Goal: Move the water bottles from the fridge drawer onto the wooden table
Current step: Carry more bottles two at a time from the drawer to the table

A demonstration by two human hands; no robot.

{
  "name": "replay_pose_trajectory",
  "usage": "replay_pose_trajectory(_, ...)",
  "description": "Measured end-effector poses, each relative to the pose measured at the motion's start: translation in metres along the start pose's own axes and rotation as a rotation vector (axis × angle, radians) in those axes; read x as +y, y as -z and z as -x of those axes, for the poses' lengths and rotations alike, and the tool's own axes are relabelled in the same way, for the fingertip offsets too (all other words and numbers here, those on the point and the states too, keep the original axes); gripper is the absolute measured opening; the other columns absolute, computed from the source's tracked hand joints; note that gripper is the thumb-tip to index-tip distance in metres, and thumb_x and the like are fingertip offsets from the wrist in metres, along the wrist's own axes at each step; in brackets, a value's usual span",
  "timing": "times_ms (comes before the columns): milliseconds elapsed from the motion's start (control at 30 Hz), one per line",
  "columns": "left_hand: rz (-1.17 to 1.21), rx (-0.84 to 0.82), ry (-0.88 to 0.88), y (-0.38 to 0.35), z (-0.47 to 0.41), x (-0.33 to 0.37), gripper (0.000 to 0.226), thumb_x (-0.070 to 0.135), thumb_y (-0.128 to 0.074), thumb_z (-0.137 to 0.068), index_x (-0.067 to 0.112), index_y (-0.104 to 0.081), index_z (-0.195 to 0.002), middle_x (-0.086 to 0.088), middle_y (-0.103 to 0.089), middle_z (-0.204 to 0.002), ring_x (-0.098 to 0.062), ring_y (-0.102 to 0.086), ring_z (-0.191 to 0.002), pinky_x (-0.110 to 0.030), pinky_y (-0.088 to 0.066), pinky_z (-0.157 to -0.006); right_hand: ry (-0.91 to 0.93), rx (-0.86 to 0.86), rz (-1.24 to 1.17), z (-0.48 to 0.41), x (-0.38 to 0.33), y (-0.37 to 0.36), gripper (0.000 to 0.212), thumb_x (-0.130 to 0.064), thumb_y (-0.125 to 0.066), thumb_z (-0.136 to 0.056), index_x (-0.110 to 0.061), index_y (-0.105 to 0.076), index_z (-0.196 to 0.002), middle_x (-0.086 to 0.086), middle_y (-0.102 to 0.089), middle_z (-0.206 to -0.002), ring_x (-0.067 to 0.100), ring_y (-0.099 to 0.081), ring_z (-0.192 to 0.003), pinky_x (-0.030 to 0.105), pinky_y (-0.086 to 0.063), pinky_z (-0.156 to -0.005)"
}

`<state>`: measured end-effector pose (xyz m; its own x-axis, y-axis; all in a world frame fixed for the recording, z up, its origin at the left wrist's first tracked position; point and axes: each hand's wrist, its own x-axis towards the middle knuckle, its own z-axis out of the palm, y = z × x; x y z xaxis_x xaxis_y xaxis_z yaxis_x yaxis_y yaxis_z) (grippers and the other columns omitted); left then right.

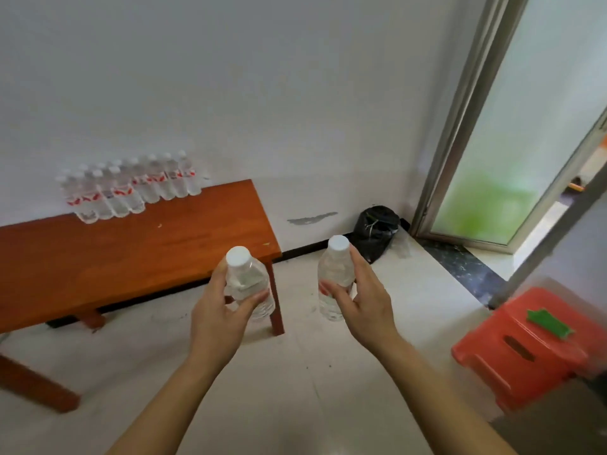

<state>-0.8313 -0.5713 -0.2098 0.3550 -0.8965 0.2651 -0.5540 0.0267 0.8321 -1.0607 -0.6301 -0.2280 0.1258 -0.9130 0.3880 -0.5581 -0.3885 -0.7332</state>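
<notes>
Hands [218, 311] [359, 302] outstretched, gripping upright bottles [248, 275] [333, 270]

Daylight through glass door [512, 142] (right side), soft blur, warped edges

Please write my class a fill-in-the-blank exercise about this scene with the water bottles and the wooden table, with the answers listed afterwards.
1. The left hand grips a clear plastic water bottle with a ___ cap.
2. The right hand holds a second clear bottle, so ___ bottles are being carried in all.
3. The cluster of water bottles standing on the reddish-brown wooden table bears ___ labels.
4. The tied plastic bag in the floor corner is ___.

Answers: white; two; red; black.
</notes>
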Motion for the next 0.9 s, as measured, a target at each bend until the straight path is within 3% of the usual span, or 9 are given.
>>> replay_pose_trajectory(67,-0.012,0.044,0.026,0.039,-0.025,-0.028,0.081,0.032,-0.08,-0.078,0.031,-0.037,-0.146,0.005,-0.054,-0.138,-0.02,-0.054,-0.121,-0.049,-0.051,-0.098,0.03,-0.073,-0.027,-0.024,-0.024,-0.047,0.068,-0.044,-0.065,-0.093,-0.055,-0.021,-0.144,-0.05,-0.036,-0.125,-0.023,-0.041,-0.112,0.009,-0.037,-0.091)
replay_pose_trajectory(233,-0.004,0.133,0.056,0.103,-0.082,-0.074,0.078,0.033,-0.08,-0.079,0.032,-0.038,-0.145,0.009,-0.055,-0.134,-0.015,-0.054,-0.119,-0.04,-0.051,-0.096,0.06,-0.177,-0.049,-0.079,-0.072,-0.128,0.071,-0.05,-0.064,-0.091,-0.043,-0.026,-0.15,-0.023,-0.05,-0.14,0.0,-0.052,-0.12,0.033,-0.05,-0.099)
replay_pose_trajectory(400,0.011,0.174,0.072,0.128,-0.144,-0.11,0.074,0.031,-0.079,-0.08,0.033,-0.039,-0.142,0.028,-0.053,-0.118,-0.006,-0.054,-0.113,-0.02,-0.046,-0.086,0.069,-0.216,-0.098,-0.14,-0.094,-0.191,0.07,-0.048,-0.067,-0.09,-0.044,-0.028,-0.148,-0.02,-0.053,-0.139,0.007,-0.055,-0.124,0.043,-0.052,-0.101)
replay_pose_trajectory(467,0.011,0.178,0.073,0.131,-0.174,-0.126,0.074,0.033,-0.079,-0.079,0.034,-0.039,-0.142,0.03,-0.053,-0.117,-0.006,-0.055,-0.112,-0.026,-0.05,-0.09,0.077,-0.218,-0.109,-0.169,-0.093,-0.216,0.069,-0.051,-0.066,-0.09,-0.047,-0.028,-0.147,-0.023,-0.053,-0.138,0.004,-0.054,-0.124,0.042,-0.052,-0.101)
replay_pose_trajectory(600,0.013,0.167,0.09,0.129,-0.24,-0.154,0.074,0.031,-0.081,-0.078,0.031,-0.041,-0.141,0.016,-0.059,-0.126,-0.012,-0.059,-0.115,-0.041,-0.054,-0.096,0.053,-0.226,-0.111,-0.232,-0.082,-0.265,0.071,-0.057,-0.064,-0.088,-0.052,-0.023,-0.146,-0.024,-0.053,-0.136,0.006,-0.056,-0.121,0.043,-0.053,-0.099)
replay_pose_trajectory(800,-0.028,0.191,0.143,0.12,-0.376,-0.198,0.069,0.03,-0.084,-0.076,0.033,-0.046,-0.133,0.016,-0.062,-0.12,-0.011,-0.062,-0.111,-0.044,-0.055,-0.094,0.086,-0.277,-0.132,-0.362,-0.061,-0.35,0.069,-0.051,-0.061,-0.093,-0.037,-0.028,-0.152,-0.014,-0.048,-0.148,0.012,-0.052,-0.131,0.037,-0.048,-0.102)
replay_pose_trajectory(900,-0.078,0.211,0.138,0.122,-0.432,-0.211,0.065,0.027,-0.084,-0.075,0.03,-0.049,-0.13,0.016,-0.064,-0.115,-0.004,-0.063,-0.105,-0.039,-0.057,-0.089,0.107,-0.336,-0.112,-0.421,-0.058,-0.385,0.079,-0.055,-0.059,-0.093,-0.03,-0.02,-0.157,-0.007,-0.04,-0.156,0.017,-0.047,-0.138,0.039,-0.046,-0.105)
